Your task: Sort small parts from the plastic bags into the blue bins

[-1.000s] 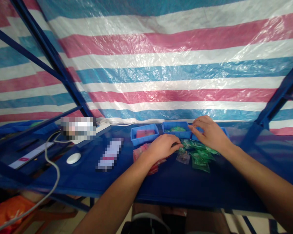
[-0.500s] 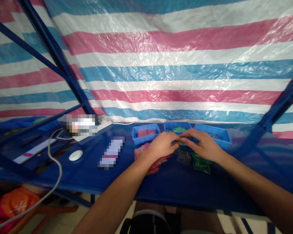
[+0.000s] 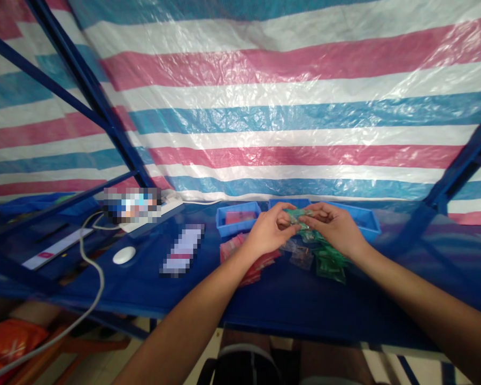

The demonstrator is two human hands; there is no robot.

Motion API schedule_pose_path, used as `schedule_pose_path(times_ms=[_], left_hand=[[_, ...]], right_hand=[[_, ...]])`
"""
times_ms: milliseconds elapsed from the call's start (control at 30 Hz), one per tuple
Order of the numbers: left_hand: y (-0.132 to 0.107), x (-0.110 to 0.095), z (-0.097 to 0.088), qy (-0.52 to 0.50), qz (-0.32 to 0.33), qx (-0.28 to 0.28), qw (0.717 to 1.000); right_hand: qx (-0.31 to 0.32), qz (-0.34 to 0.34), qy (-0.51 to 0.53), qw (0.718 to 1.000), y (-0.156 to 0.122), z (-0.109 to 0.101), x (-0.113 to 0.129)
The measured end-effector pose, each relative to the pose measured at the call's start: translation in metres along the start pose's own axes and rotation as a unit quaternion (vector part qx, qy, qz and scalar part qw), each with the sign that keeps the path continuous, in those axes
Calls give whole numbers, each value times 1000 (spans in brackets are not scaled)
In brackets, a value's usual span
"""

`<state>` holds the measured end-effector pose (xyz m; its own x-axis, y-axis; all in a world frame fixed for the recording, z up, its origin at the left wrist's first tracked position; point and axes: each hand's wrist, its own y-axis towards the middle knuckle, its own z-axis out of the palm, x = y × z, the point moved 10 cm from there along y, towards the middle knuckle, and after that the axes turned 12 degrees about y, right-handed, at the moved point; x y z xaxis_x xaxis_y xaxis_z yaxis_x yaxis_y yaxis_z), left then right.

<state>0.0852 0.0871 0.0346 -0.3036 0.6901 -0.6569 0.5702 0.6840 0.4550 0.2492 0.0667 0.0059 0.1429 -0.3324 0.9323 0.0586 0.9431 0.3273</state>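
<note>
Blue sheet-covered tabletop [image 3: 280,305]: left hand [image 3: 269,230] and right hand [image 3: 332,227] grasp a small green plastic packet [image 3: 299,216] between their fingers, held clear of the table, long axis running roughly left to right. Beneath lie green packets [image 3: 331,264], clear packets [image 3: 300,259] and pink packets [image 3: 244,262]. Beyond stand blue plastic trays [image 3: 234,231], backed by a striped tarpaulin [image 3: 288,133].

You pinch a green plastic packet [image 3: 299,217] between your left hand [image 3: 269,230] and right hand [image 3: 332,227], just above more green packets [image 3: 331,263] lying loosely heaped beside clear packets [image 3: 300,260].
</note>
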Motion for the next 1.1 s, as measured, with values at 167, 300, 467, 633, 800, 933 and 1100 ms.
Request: schedule_pose_path(times_ms=[167,300,467,633,800,933,1100], left_hand=[[3,10,-8,-20,-15,-40,999],[3,9,-9,-15,-15,-53,998],[0,2,-5,30,-23,-29,999],[-1,-9,-8,49,-9,-27,998],[-1,-14,-10,64,23,-34,997],[1,-6,-13,56,19,-44,997],[3,2,-17,17,11,-69,997]], right_hand=[[15,-1,27,1000,3,3,-6],[22,11,22,999,2,6,-9],[34,15,23,999,-1,16,-12],[38,9,24,999,-3,20,-11],[38,-1,8,999,-4,19,-2],[20,-5,3,1000,-3,12,0],[-1,-2,9,1000,-1,6,1]])
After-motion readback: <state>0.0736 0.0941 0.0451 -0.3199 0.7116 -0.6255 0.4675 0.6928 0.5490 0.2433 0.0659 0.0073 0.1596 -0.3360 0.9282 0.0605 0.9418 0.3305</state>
